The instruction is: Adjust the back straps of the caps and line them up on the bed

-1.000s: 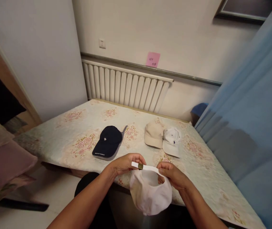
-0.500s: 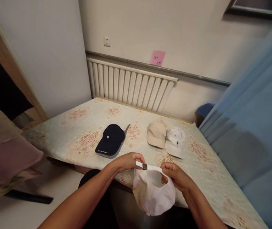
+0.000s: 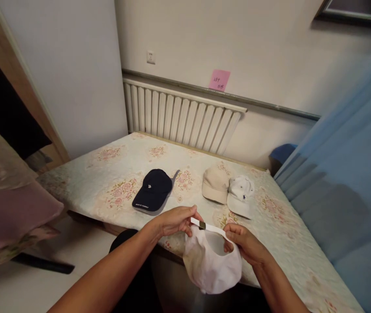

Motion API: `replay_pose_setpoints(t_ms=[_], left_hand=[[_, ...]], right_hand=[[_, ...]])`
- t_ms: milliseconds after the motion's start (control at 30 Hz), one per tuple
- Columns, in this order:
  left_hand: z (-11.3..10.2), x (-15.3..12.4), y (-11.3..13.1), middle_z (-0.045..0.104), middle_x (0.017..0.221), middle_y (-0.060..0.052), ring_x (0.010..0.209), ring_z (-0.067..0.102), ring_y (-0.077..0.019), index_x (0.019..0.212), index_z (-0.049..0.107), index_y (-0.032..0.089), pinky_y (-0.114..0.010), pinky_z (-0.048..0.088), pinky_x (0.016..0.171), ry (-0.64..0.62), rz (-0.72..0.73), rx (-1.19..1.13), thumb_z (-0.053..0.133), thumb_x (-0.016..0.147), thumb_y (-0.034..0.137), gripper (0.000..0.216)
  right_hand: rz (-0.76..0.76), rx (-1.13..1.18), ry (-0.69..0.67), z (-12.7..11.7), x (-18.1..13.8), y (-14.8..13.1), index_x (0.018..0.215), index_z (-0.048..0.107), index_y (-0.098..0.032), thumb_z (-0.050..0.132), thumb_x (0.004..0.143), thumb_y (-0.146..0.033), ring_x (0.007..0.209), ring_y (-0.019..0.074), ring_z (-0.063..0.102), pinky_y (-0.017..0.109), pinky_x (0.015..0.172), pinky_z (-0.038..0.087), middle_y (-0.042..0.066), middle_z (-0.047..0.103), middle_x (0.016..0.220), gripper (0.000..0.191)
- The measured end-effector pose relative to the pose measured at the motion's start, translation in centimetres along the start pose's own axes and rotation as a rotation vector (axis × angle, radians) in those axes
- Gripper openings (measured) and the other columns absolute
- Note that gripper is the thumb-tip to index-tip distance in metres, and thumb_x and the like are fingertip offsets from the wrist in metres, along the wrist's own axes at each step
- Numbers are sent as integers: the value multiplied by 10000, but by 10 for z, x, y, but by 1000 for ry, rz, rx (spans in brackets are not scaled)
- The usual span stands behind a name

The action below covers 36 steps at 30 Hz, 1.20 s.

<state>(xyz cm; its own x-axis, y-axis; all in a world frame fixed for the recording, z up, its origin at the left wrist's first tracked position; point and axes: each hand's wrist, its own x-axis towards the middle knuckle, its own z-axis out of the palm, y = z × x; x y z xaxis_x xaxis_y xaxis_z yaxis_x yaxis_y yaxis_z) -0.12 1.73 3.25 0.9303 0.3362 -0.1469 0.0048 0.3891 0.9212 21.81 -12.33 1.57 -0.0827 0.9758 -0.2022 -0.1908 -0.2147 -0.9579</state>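
A white cap [image 3: 210, 263] hangs crown-down between my hands, its back strap and opening uppermost. My left hand [image 3: 180, 221] is closed at the left end of the strap, close beside its dark metal buckle [image 3: 202, 225]. With thumb and fingers, my right hand [image 3: 246, 243] pinches the strap's right end at the edge of the opening. Beyond them on the bed lie a navy cap [image 3: 154, 189] to the left, and a beige cap [image 3: 214, 184] touching a second white cap [image 3: 240, 195] with a small dark logo to the right.
The bed [image 3: 179, 148] has a floral cover. A white radiator [image 3: 182, 115] runs along the wall behind it, below a pink note [image 3: 220, 80]. Blue curtain [image 3: 345, 174] hangs at the right, with a blue object [image 3: 283, 152] near it. Cloths [image 3: 12, 208] hang at the left.
My left hand has shifted slightly at the buckle end of the strap, its fingers now lower beside the cap. The white cap stays between both hands. The view has moved slightly left.
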Motion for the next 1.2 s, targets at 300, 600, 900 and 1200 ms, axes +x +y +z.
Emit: replay_pose_setpoints(t_ms=[300, 600, 900, 1200], left_hand=[[10, 3, -6, 557, 728, 2, 608, 465, -85, 789, 645, 139, -206, 357, 541, 65, -62, 170, 693, 655, 348, 252], [5, 10, -13, 543, 613, 26, 534, 420, -73, 734, 638, 137, -214, 285, 529, 60, -104, 174, 730, 581, 298, 241], [6, 12, -19, 523, 574, 43, 517, 391, -69, 710, 615, 138, -214, 249, 536, 77, -86, 158, 719, 569, 267, 217], [3, 8, -20, 545, 640, 29, 584, 436, -82, 736, 616, 127, -213, 298, 599, -22, -59, 96, 738, 619, 339, 271]], right_hand=[[3, -33, 9, -1, 0, 1, 676, 587, -157, 683, 724, -416, 511, 120, 508, 258, 552, 336, 7, 603, 537, 281], [19, -53, 11, -3, 2, 3, 684, 590, -158, 678, 722, -414, 498, 118, 494, 261, 539, 326, 1, 596, 531, 274], [8, -42, 23, 0, 5, -2, 662, 584, -157, 693, 699, -427, 482, 109, 482, 254, 517, 325, -2, 588, 517, 293], [-14, -51, 16, 0, 10, -7, 680, 599, -156, 688, 703, -420, 483, 115, 486, 254, 527, 344, -1, 588, 515, 280]])
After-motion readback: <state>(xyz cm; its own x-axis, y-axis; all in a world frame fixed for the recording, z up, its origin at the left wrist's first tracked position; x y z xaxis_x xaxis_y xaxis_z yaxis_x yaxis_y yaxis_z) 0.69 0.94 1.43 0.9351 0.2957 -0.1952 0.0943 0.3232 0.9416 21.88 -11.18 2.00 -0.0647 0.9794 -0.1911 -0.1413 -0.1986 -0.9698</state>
